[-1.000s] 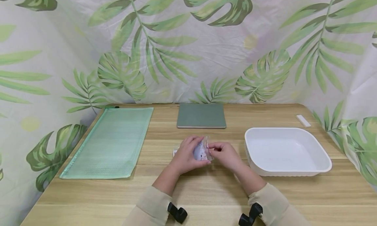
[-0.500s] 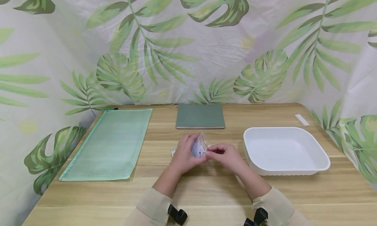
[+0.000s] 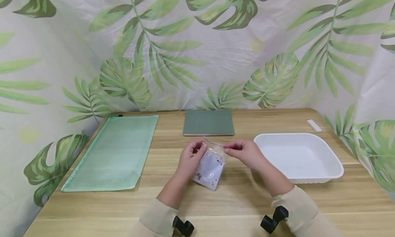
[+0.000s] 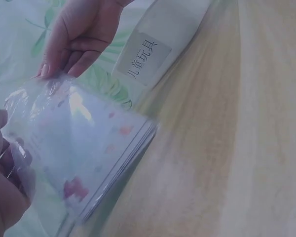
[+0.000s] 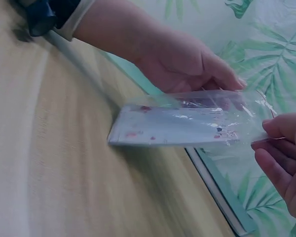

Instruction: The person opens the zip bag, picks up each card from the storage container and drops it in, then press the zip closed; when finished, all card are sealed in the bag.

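Note:
A clear zip-seal bag (image 3: 210, 168) with a stack of pale, red-flecked paper sheets or cards (image 4: 89, 143) inside hangs between both hands, over the wooden table. My left hand (image 3: 190, 158) pinches its upper left side between thumb and fingers. At the upper right corner, by the seal strip, my right hand (image 3: 245, 154) pinches the film. The seal edge runs along the top, and the stack fills the lower part, as the right wrist view shows from the side. The left fingers behind the film are partly hidden.
A white plastic basin (image 3: 336, 168) with a printed label (image 4: 144, 59) stands to the right. Behind the hands lies a green notebook (image 3: 208, 122). A mint mesh zip pouch (image 3: 112, 153) lies at left, a small white block (image 3: 314, 126) at back right.
The bag has turned from half hidden in my left palm to hanging with its seal edge up. My hands have moved apart, the right one outward to the bag's upper corner.

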The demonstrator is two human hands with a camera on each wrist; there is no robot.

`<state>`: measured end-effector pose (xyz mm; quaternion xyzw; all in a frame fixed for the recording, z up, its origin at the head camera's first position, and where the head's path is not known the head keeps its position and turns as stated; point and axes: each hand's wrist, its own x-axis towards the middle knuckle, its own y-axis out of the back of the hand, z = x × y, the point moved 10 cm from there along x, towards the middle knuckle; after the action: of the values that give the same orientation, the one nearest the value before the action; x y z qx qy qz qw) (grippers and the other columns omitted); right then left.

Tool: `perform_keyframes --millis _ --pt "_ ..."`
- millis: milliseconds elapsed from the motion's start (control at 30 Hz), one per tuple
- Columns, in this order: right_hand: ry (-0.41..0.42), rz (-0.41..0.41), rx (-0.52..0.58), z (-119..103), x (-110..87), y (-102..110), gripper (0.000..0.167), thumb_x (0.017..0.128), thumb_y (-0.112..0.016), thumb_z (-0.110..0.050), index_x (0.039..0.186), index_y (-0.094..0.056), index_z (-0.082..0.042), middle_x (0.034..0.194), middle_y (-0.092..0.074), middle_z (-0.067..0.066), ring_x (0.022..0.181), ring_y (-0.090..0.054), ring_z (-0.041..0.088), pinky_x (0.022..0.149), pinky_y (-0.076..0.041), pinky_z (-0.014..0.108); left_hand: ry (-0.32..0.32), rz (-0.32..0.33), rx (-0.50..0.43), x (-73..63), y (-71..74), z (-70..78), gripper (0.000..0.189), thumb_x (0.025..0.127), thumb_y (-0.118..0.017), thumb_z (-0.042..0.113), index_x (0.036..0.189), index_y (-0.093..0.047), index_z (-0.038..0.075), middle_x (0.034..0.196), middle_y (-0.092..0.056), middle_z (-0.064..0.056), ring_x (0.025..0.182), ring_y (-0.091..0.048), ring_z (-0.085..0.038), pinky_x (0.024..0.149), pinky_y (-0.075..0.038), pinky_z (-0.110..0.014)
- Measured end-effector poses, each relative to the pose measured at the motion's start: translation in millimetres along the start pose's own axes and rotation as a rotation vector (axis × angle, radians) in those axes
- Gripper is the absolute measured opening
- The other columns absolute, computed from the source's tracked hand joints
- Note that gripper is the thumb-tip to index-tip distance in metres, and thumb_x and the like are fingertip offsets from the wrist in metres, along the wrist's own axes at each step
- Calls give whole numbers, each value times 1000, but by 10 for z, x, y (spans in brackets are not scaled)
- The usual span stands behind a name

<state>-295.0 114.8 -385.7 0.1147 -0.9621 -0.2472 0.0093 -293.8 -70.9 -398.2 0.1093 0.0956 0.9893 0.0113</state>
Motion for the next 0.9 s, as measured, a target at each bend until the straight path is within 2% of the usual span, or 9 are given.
perform_keyframes --millis 67,167,233,300,400,500,600,733,900 --pt "-1 -31 10 -20 14 34 26 89 -70 -21 110 -74 -5 104 -74 9 89 -65 10 82 -55 33 58 -2 -53 -2 10 -40 25 97 -60 14 113 -66 -3 104 -66 -16 86 -55 -8 76 -47 -18" --pt "-5 -72 39 -40 44 79 29 91 -69 -20 114 -72 -3 106 -74 11 94 -68 20 88 -55 41 99 -3 -97 12 37 -51 24 97 -59 15 109 -67 -5 109 -69 -16 88 -57 -5 81 -50 -21" --pt "0 -94 61 -50 71 104 30 92 -68 -18 116 -70 -1 107 -74 13 97 -69 25 91 -54 45 132 4 -131 20 68 -65 24 96 -61 15 108 -68 -5 104 -71 -12 86 -60 -5 82 -52 -24" --pt "0 -102 67 -54 101 132 30 92 -68 -18 117 -70 -1 106 -74 12 96 -69 26 91 -54 45 150 0 -172 31 84 -71 24 94 -63 13 107 -68 -7 98 -72 -8 84 -63 -6 83 -54 -26" --pt "0 -112 57 -63 132 158 31 91 -69 -18 117 -69 0 104 -74 9 92 -69 20 91 -54 44 174 -19 -241 40 87 -81 23 92 -64 9 106 -67 -10 90 -71 -1 78 -66 -8 80 -56 -26" --pt "0 -121 49 -78 146 176 33 91 -69 -18 118 -68 0 106 -74 10 90 -69 16 91 -54 45 164 -45 -250 51 85 -64 21 92 -64 7 105 -66 -10 85 -71 3 75 -67 -8 77 -56 -25" --pt "10 -134 52 -93 152 182 36 91 -69 -18 121 -66 1 114 -71 15 90 -68 14 90 -54 46 157 -65 -227 55 96 -53 20 93 -64 7 105 -67 -8 80 -70 5 74 -68 -8 75 -56 -25" --pt "40 -141 59 -124 161 178 39 91 -68 -15 127 -63 1 117 -68 21 91 -68 11 86 -56 38 144 -83 -215 61 104 -26 19 92 -65 7 102 -67 -8 78 -71 4 72 -68 -8 74 -56 -24" --pt "105 -157 -3 -256 180 100 46 89 -71 -18 132 -60 -4 115 -68 17 96 -64 15 82 -54 29 126 -75 -227 64 95 14 17 92 -64 3 100 -65 -12 77 -70 3 72 -68 -6 75 -58 -25"
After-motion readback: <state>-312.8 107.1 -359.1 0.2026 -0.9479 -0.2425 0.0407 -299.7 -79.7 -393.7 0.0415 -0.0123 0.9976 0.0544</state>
